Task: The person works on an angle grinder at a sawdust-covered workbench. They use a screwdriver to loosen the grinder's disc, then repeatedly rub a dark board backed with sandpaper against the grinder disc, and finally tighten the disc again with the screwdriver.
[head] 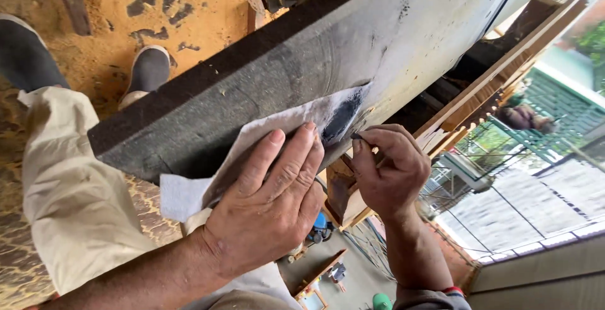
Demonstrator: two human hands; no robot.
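Left hand [268, 206] lies flat, fingers spread, pressing a white sheet of paper [252, 149] against the side of a dark grey timber beam [252, 76]. Right hand [391, 168] is pinched shut on a small dark pencil stub [357, 137] at the sheet's blackened right corner.

The thick dark beam [265, 76] fills the middle; its pale upper face to the right lies bare. A grey sheet [252, 146] and the left hand [268, 203] cover the near edge. Below the right hand [387, 171] wooden pieces [343, 193] crowd in, perhaps offcuts
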